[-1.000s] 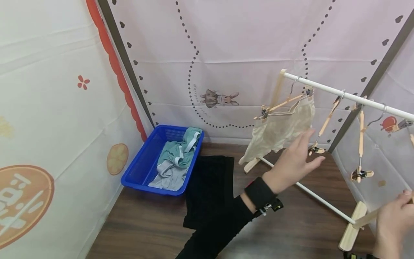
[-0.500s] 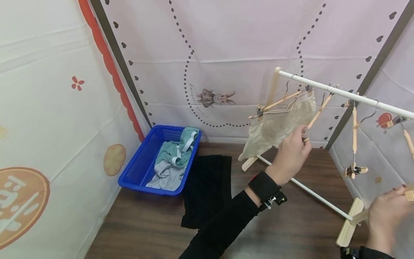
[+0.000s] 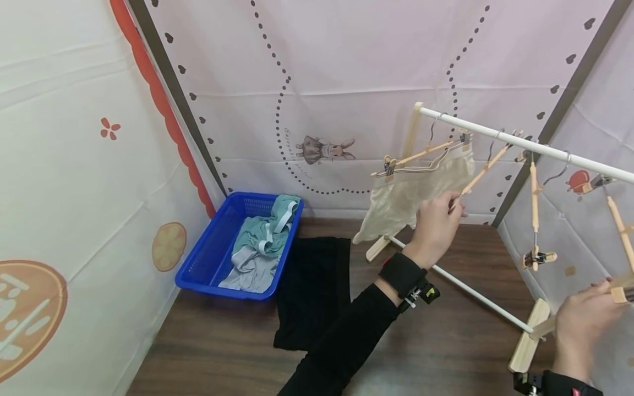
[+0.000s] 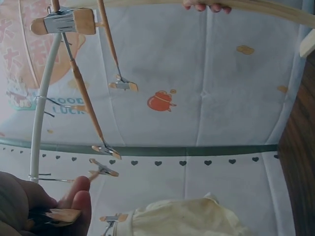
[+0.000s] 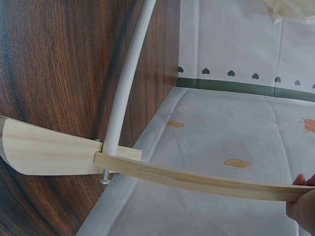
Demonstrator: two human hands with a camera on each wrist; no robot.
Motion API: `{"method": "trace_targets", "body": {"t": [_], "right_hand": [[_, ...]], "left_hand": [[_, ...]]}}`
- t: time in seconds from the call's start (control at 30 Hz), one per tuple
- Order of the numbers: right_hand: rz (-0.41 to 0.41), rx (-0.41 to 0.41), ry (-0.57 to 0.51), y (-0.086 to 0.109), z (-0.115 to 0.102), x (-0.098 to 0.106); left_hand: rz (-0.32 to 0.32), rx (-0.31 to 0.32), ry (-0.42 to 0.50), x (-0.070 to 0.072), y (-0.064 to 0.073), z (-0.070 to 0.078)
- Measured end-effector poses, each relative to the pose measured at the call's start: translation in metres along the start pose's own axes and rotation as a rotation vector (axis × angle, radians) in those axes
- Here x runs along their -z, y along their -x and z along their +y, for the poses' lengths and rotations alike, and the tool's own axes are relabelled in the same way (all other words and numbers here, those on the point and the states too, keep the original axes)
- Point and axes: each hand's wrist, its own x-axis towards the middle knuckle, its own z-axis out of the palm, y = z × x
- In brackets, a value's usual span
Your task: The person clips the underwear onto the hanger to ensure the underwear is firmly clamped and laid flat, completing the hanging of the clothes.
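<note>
In the head view, my left hand point(image 3: 436, 228) pinches the lower clip end of a wooden clip hanger point(image 3: 479, 179), which hangs from the white rail point(image 3: 515, 141) of a small drying rack. The left wrist view shows that clip point(image 4: 61, 215) between thumb and fingers. Just behind the hand, a cream garment point(image 3: 421, 190) hangs clipped on the hanger nearest the rail's far end. My right hand point(image 3: 584, 324) grips the rack's wooden upright point(image 5: 197, 184), its fingers curled round it in the right wrist view. Part of this hand lies outside that view.
A blue basket point(image 3: 185, 278) holds green and grey clothes point(image 3: 262, 236). Beside it, black folded cloth point(image 3: 312, 291) lies on the wood-patterned surface point(image 3: 223, 341). More clip hangers point(image 3: 535, 203) hang to the right. Printed cloth walls point(image 3: 346, 55) stand around, close behind the rack.
My left hand has gone from spread fingers beside the cream garment to pinching the hanger's clip end, and the hanger now tilts toward it. The right hand stays on the upright. The view shifted slightly.
</note>
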Motion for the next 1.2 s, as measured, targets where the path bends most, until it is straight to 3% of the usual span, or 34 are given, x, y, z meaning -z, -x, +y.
{"method": "trace_targets", "body": {"t": [0.2,0.33,0.47,0.57,0.67,0.87,1.07,1.2], "right_hand": [[0.027,0.052,-0.017,0.001,-0.001,0.0],[0.043,0.064,-0.047,0.002,0.0,-0.003],[0.026,0.036,-0.031,0.001,0.001,-0.004],[0.015,0.008,-0.017,0.0,0.001,-0.004],[0.02,0.004,-0.025,-0.001,0.003,-0.005],[0.026,0.059,-0.071,0.0,0.003,0.0],[0.027,0.046,-0.075,0.0,0.003,-0.002],[0.024,0.036,-0.06,-0.001,0.003,-0.003]], "left_hand": [[0.059,-0.044,0.09,0.006,-0.003,0.007],[0.074,-0.127,0.076,0.016,0.002,0.005],[0.097,-0.225,0.027,0.025,0.017,-0.003],[0.111,-0.255,0.012,0.029,0.038,-0.016],[0.097,-0.239,0.007,0.03,0.066,-0.034],[0.056,-0.141,-0.022,0.033,0.119,-0.08],[0.023,-0.054,-0.205,0.05,0.165,-0.134],[0.006,0.059,-0.3,0.064,0.183,-0.16]]}}
